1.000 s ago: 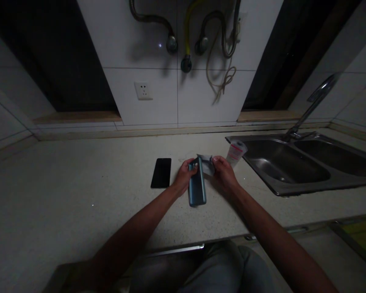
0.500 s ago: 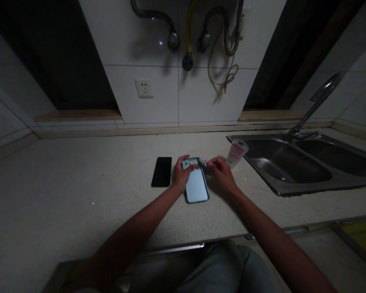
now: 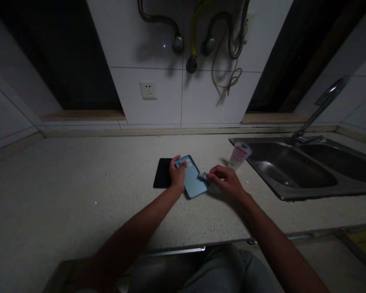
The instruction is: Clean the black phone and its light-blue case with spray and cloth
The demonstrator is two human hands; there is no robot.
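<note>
A light blue phone case [image 3: 195,184] lies tilted on the counter, its inner side facing up. My left hand [image 3: 177,173] grips its upper left part, the thumb over the camera cutout. Between the fingertips of my right hand [image 3: 227,180] is a small crumpled white tissue or wipe [image 3: 203,176], which touches the case's right edge. Just left of the case, a black phone [image 3: 162,174] rests flat with a dark screen, partly covered by my left hand.
A clear plastic cup with red print [image 3: 240,154] stands beyond my right hand. Farther right is a double steel sink [image 3: 288,194] with a faucet [image 3: 320,106]. Hoses and a wall socket [image 3: 148,90] are on the tiled wall. The pale counter [image 3: 110,175] stretches left.
The case has turned, its lower end swinging right and its upper end shifting left over the phone's side. My right hand with the tissue has come down along the case's right edge.
</note>
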